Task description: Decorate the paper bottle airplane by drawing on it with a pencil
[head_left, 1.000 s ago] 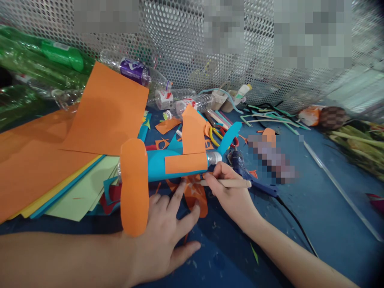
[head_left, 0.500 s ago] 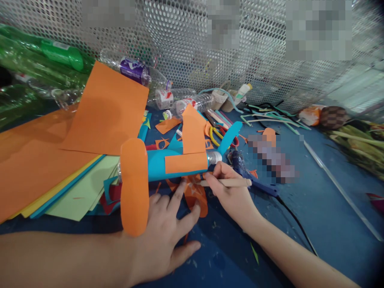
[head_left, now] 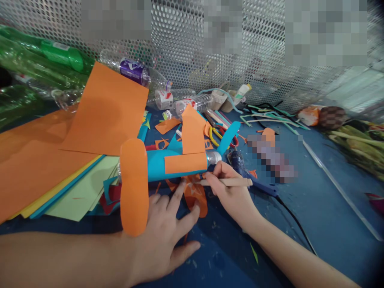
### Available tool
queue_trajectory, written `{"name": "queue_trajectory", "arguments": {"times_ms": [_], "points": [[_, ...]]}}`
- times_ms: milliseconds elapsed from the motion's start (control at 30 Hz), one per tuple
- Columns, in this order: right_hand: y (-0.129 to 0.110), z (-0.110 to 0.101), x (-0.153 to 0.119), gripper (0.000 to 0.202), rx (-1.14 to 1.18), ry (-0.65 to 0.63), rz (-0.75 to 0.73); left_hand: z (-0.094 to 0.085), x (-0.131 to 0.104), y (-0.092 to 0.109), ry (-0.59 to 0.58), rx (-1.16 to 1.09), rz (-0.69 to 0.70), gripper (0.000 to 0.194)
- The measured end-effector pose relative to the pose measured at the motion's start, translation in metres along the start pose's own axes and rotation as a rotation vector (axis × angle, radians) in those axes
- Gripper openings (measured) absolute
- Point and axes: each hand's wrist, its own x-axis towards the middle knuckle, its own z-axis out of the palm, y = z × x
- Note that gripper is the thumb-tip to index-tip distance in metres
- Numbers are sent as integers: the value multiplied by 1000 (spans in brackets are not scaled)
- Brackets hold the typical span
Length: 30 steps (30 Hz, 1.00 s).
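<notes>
Fingers spread, my left hand point(head_left: 168, 228) presses fingertips on an orange paper piece point(head_left: 200, 206) that carries faint light lines like a star. My right hand point(head_left: 228, 192) grips a pale wooden pencil point(head_left: 237, 182) in a writing hold, its thin point over that paper. Just beyond lies a plastic bottle wrapped in blue paper point(head_left: 156, 173), its white cap to the right. Orange paper flaps point(head_left: 193, 132) stand on the wrap, a rounded orange strip point(head_left: 134, 188) crosses its left end, and a blue paper blade point(head_left: 229, 136) rises by the cap.
A blue glue gun point(head_left: 240, 164) with a black cord lies right of the bottle, near yellow and red scissors point(head_left: 214, 138). Paper sheets point(head_left: 75, 196) are stacked left. Green bottles point(head_left: 45, 60) and clear bottles point(head_left: 177, 98) line the mesh wall point(head_left: 180, 40). Straws point(head_left: 270, 116) and dry husks point(head_left: 357, 148) lie right.
Almost nothing differs. Both hands, the pencil and the paper piece keep their places; the view shifts very slightly.
</notes>
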Motion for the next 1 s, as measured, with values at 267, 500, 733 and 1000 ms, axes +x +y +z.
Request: {"name": "queue_trajectory", "arguments": {"times_ms": [267,500,733,1000], "points": [[2,-3,1,27,164,-15,16,5,-2,-1,20,-43,-19,46],[10,-7,1,27,381,-43,68,9,-4,-2,58,-35,-5,48],[20,-26,-3,33,467,-159,106,10,-4,-1,58,-44,-18,50],[28,-51,-2,43,522,-314,115,12,-4,1,67,-30,-21,49]]}}
